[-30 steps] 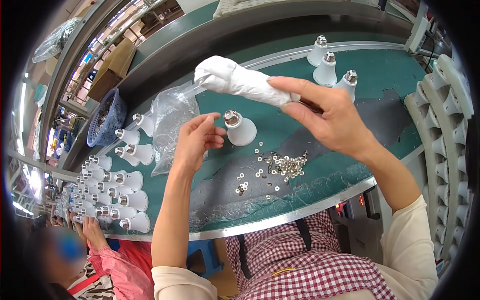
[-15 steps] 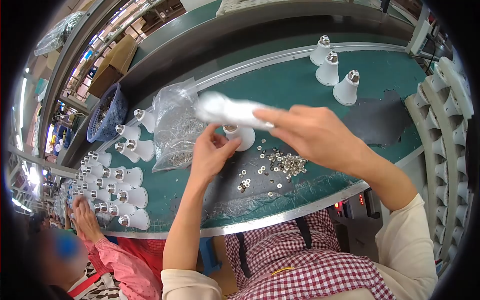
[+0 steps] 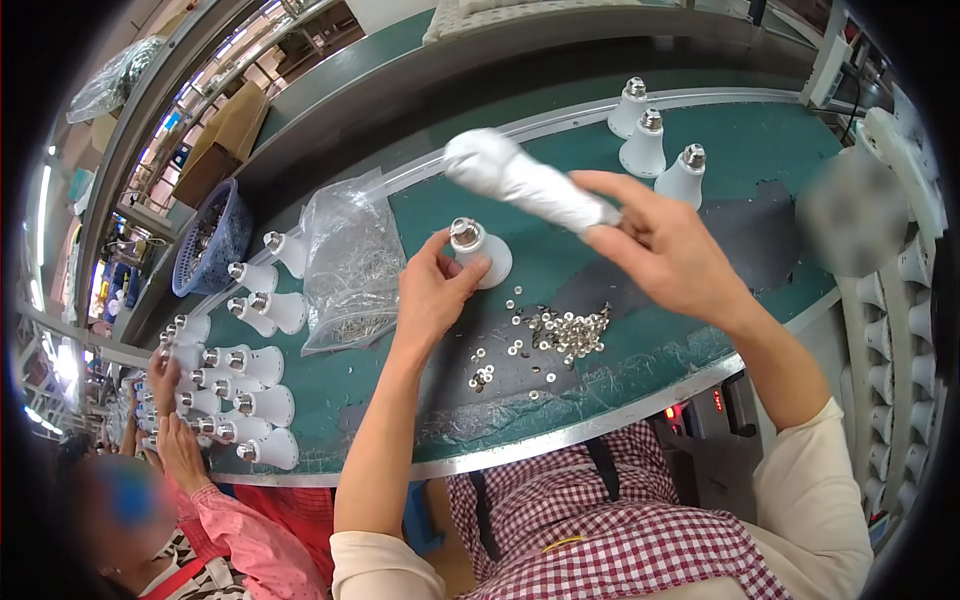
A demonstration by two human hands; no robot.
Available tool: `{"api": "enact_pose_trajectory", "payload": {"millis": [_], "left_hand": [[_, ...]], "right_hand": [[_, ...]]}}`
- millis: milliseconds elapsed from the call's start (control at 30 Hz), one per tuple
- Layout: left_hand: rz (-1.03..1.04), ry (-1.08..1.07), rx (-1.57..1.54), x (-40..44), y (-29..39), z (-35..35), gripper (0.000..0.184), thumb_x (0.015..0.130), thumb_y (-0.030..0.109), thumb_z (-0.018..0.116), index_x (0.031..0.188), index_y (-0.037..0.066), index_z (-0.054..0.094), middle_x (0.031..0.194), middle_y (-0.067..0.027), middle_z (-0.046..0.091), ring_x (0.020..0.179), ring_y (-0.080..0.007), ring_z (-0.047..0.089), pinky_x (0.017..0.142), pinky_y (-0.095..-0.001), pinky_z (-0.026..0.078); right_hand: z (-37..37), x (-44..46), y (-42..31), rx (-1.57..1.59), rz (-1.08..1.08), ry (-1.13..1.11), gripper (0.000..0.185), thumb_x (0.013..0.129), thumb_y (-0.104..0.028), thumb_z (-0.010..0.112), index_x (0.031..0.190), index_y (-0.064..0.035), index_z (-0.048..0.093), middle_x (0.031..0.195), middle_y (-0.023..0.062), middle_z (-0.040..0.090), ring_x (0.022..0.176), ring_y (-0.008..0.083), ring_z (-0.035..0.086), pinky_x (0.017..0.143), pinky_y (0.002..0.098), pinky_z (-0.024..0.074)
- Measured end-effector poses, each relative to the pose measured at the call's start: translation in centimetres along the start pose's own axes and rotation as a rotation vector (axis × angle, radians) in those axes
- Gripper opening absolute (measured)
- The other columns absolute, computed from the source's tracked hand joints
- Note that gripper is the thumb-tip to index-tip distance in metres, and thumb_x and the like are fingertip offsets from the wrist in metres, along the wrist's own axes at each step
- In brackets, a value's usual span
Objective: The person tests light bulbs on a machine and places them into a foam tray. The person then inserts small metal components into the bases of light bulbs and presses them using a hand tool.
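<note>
A white bulb housing with a metal screw cap [image 3: 490, 262] stands upright on the green work surface [image 3: 560, 240]. My left hand [image 3: 432, 290] grips its left side between thumb and fingers. In my right hand [image 3: 665, 245] is a tool wrapped in white cloth [image 3: 525, 180], tilted, its thick end raised above and just right of the cap, apart from it. Small metal contacts [image 3: 575, 332] lie in a loose pile on a dark patch in front of the housing.
Back right, three upright bulbs [image 3: 642, 145]. At left, a clear bag of pins [image 3: 350, 260], a blue basket [image 3: 208, 240] and many bulbs [image 3: 262, 365]. A co-worker's hands [image 3: 180, 450] are among those bulbs. Racks of housings [image 3: 880, 320] line the right edge; a blurred round object [image 3: 855, 212] hangs there.
My left hand has closed on the upright housing. The wrapped tool has dipped toward the cap and risen again. A blurred round object has appeared at the right.
</note>
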State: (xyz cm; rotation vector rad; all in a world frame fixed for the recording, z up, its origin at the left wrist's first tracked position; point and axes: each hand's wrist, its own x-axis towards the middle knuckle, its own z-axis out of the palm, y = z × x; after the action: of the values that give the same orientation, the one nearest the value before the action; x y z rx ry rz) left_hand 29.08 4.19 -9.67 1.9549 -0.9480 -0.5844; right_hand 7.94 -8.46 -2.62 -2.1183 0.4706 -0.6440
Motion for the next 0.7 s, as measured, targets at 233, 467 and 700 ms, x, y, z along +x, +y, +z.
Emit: {"api": "enact_pose_trajectory", "payload": {"millis": [233, 467, 700], "left_hand": [[0.105, -0.002, -0.239, 1.4, 0.6, 1.5, 0.031, 0.078, 0.01, 0.06, 0.108, 0.001, 0.059, 0.084, -0.0125, 0.063, 0.068, -0.016, 0.06, 0.065, -0.0293, 0.048], [0.361, -0.099, 0.392, -1.4, 0.9, 2.8, 0.018, 0.072, 0.012, 0.068, 0.088, 0.002, 0.066, 0.072, -0.0122, 0.059, 0.064, -0.021, 0.059, 0.061, -0.0306, 0.047], [0.42, 0.352, 0.288, -0.8, 0.1, -5.5, 0.018, 0.074, 0.006, 0.065, 0.092, 0.003, 0.064, 0.076, -0.0092, 0.06, 0.065, -0.0143, 0.057, 0.061, -0.0255, 0.045]], "right_hand": [[-0.7, -1.9, 3.5, 0.812, 0.72, -0.512, 0.028, 0.091, -0.029, 0.05, 0.09, -0.0007, 0.053, 0.063, -0.0012, 0.046, 0.046, 0.0021, 0.033, 0.037, 0.0184, 0.0251], [3.4, 1.8, 6.5, 1.217, 0.821, -0.373, 0.028, 0.093, -0.026, 0.047, 0.091, 0.0019, 0.046, 0.069, 0.0057, 0.049, 0.046, 0.0049, 0.034, 0.035, 0.0185, 0.0279], [4.0, 3.0, 9.8, 1.424, 0.84, 0.137, 0.028, 0.093, -0.025, 0.046, 0.09, 0.0023, 0.04, 0.07, 0.0039, 0.042, 0.047, 0.0043, 0.032, 0.036, 0.0176, 0.0264]]}}
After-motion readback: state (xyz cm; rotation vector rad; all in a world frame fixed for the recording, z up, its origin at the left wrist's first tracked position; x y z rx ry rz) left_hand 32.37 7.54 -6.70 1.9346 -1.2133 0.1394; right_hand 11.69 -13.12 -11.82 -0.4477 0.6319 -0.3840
